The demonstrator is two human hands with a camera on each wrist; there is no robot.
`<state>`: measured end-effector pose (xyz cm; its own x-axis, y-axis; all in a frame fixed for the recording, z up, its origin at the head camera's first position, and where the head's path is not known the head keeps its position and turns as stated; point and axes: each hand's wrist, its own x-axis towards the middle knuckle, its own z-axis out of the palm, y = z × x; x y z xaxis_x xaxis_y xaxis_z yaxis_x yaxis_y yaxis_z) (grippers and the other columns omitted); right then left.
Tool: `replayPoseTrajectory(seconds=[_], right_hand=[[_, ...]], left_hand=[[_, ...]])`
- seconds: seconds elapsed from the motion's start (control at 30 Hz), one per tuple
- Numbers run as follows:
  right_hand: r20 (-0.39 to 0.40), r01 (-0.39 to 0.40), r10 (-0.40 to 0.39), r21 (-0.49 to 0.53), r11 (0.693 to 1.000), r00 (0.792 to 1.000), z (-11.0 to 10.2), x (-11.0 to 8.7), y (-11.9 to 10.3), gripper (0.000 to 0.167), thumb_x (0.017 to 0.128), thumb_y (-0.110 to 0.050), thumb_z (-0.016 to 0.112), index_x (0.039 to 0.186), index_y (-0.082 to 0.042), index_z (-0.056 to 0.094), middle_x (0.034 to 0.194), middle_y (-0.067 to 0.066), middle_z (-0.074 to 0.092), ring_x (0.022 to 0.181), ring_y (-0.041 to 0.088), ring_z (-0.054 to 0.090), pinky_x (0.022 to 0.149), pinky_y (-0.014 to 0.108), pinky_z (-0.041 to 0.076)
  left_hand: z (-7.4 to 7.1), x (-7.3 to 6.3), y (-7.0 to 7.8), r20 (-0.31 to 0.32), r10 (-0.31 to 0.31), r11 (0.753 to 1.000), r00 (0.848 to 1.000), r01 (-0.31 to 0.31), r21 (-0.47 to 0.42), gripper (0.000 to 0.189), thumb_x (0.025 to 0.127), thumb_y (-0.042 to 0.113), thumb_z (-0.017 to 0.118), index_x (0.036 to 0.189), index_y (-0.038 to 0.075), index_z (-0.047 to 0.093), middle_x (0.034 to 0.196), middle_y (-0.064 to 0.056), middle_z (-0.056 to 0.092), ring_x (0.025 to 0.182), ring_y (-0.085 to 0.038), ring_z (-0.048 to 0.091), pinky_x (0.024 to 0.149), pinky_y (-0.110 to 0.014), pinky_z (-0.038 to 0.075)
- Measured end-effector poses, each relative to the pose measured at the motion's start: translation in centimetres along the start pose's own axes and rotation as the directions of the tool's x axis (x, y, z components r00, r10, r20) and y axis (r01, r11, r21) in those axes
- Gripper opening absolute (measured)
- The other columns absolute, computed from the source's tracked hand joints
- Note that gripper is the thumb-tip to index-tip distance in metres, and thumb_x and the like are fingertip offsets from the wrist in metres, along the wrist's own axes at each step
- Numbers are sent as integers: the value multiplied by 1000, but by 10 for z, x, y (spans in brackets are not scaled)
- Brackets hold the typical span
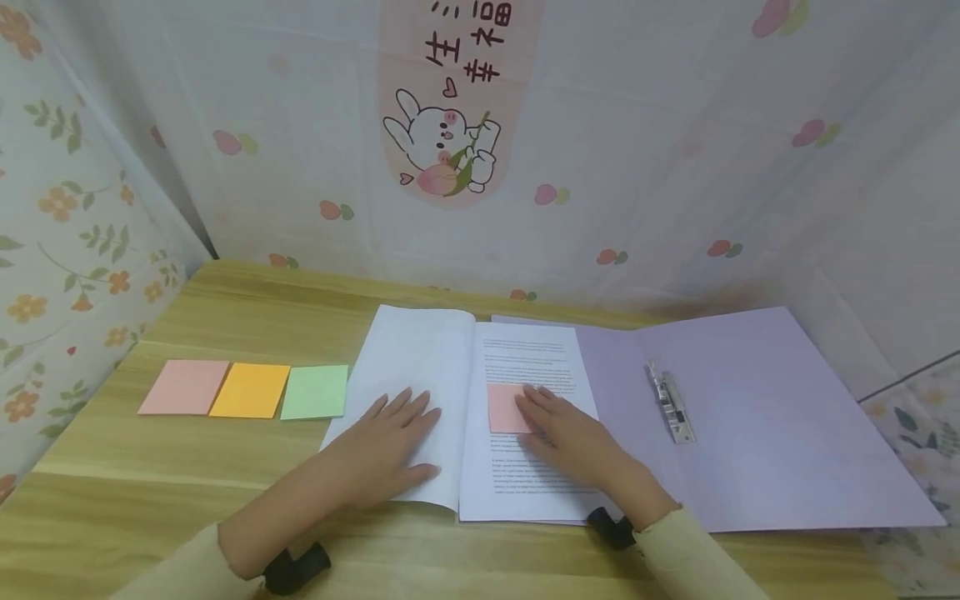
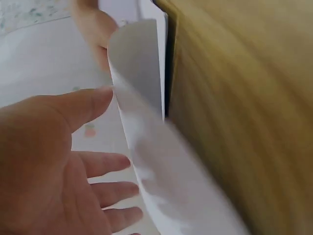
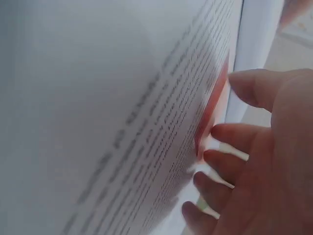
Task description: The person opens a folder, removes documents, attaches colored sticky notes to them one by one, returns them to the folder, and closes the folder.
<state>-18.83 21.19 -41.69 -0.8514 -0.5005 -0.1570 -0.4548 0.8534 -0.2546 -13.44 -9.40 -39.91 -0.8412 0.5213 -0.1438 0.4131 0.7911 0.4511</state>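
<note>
A printed page (image 1: 525, 475) lies in an opened stack of paper, with a turned white sheet (image 1: 420, 350) to its left. My left hand (image 1: 382, 454) rests on the turned sheet, fingers spread and straight. In the left wrist view the sheet (image 2: 161, 161) curves up along the fingertips. On the printed page sits a pink sticky note (image 1: 507, 408). My right hand (image 1: 570, 433) touches the note's right side with straight fingers. The right wrist view shows the note (image 3: 212, 107) edge-on beside the fingertips. Neither hand grips anything.
Under the papers an open purple folder (image 1: 772, 433) spreads to the right, with a metal clip (image 1: 671, 404) on it. Pink (image 1: 183, 387), orange (image 1: 250, 390) and green sticky notes (image 1: 315, 392) lie in a row on the wooden table (image 1: 225, 467) at left. A patterned cloth (image 1: 645, 150) hangs behind.
</note>
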Motion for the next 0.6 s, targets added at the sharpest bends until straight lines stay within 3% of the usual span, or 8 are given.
replayPoseTrajectory(seconds=[0.2, 0.4, 0.5, 0.6], right_hand=[[-12, -49, 49, -15, 999, 999, 5, 9, -3, 74, 96, -51, 62, 153, -8, 43, 163, 15, 36, 150, 36, 36, 116, 55, 39], [-47, -7, 4, -56, 998, 999, 7, 10, -4, 73, 96, -51, 62, 152, -6, 45, 160, 19, 39, 148, 40, 39, 114, 56, 41], [-44, 6, -10, -73, 997, 999, 8, 11, -3, 74, 96, -52, 61, 152, -7, 45, 160, 18, 39, 147, 41, 39, 115, 57, 40], [-28, -11, 10, -44, 999, 1000, 9, 9, 0, 74, 96, -52, 61, 154, -10, 42, 162, 16, 37, 150, 39, 36, 115, 58, 40]], left_hand=[[10, -37, -15, -33, -55, 991, 998, 51, -128, 80, 96, 56, 59, 155, 6, 38, 164, -19, 33, 152, -44, 28, 122, -64, 22], [20, -60, -27, -87, -121, 988, 989, 111, -105, 91, 92, 65, 59, 156, 5, 36, 162, -25, 32, 150, -50, 28, 118, -68, 25], [24, -69, -32, -133, -168, 984, 977, 159, -80, 94, 90, 62, 65, 157, 4, 34, 162, -28, 30, 147, -54, 29, 116, -69, 27], [28, -70, -36, -200, -182, 982, 963, 168, -85, 90, 89, 48, 73, 157, 4, 34, 161, -27, 32, 145, -55, 34, 115, -68, 31]])
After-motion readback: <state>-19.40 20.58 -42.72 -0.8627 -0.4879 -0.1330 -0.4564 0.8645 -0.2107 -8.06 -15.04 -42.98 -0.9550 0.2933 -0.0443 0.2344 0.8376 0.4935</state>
